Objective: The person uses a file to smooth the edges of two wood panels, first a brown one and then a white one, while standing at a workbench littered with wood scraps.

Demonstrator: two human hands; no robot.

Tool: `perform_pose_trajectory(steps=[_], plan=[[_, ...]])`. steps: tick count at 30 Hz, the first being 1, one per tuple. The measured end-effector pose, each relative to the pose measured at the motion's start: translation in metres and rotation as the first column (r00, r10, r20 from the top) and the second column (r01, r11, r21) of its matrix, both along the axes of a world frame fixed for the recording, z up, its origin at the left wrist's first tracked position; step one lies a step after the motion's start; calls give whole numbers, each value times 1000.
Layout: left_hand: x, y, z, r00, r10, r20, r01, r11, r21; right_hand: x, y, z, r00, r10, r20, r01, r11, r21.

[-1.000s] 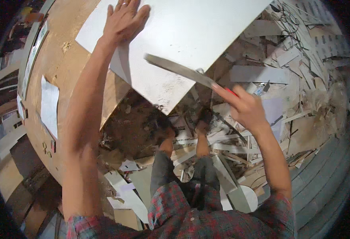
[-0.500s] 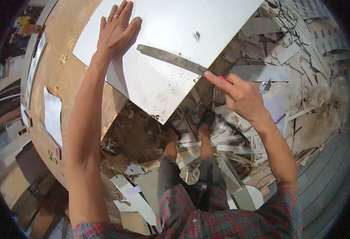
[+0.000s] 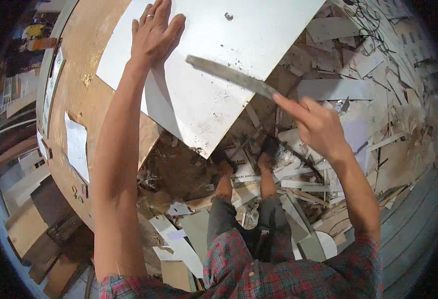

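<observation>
A white laminated board [image 3: 214,124] lies on the wooden worktop, one corner jutting out toward me over the floor. My left hand [image 3: 154,37] rests on its far left part, palm down with the fingers stretched out. In my right hand [image 3: 318,124] is a long, flat grey metal file [image 3: 229,74], its handle hidden in my closed fingers. The index finger lies along the near end of the blade. The file crosses the board's right edge, its tip pointing left toward my left hand. Dark filings and crumbs speckle the board around it.
A white paper sheet [image 3: 77,147] and yellow rings [image 3: 77,194] lie on the worktop [image 3: 116,127] at the left. Board offcuts [image 3: 336,89] and scraps cover the floor around my feet. Black cable [image 3: 368,22] coils at the far right, and more panels [image 3: 27,226] lean at the lower left.
The file and my right hand have moved right, away from my left hand. The whole view has shifted slightly. A small chip on the board now lies farther away. My left hand stays flat.
</observation>
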State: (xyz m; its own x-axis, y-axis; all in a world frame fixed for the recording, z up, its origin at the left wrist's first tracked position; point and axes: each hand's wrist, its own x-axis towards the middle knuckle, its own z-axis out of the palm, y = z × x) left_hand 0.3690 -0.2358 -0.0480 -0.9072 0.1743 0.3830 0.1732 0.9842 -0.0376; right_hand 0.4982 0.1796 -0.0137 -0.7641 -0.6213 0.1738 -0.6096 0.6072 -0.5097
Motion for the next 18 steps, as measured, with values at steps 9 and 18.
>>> perform_pose_trajectory(steps=[9, 18], plan=[[-20, 35, -2, 994, 55, 96, -68, 988, 141, 2, 51, -5, 1000, 4, 25, -8, 988, 152], [-20, 25, 1, 982, 114, 152, -128, 988, 84, 8, 58, 7, 998, 28, 56, -34, 994, 108]])
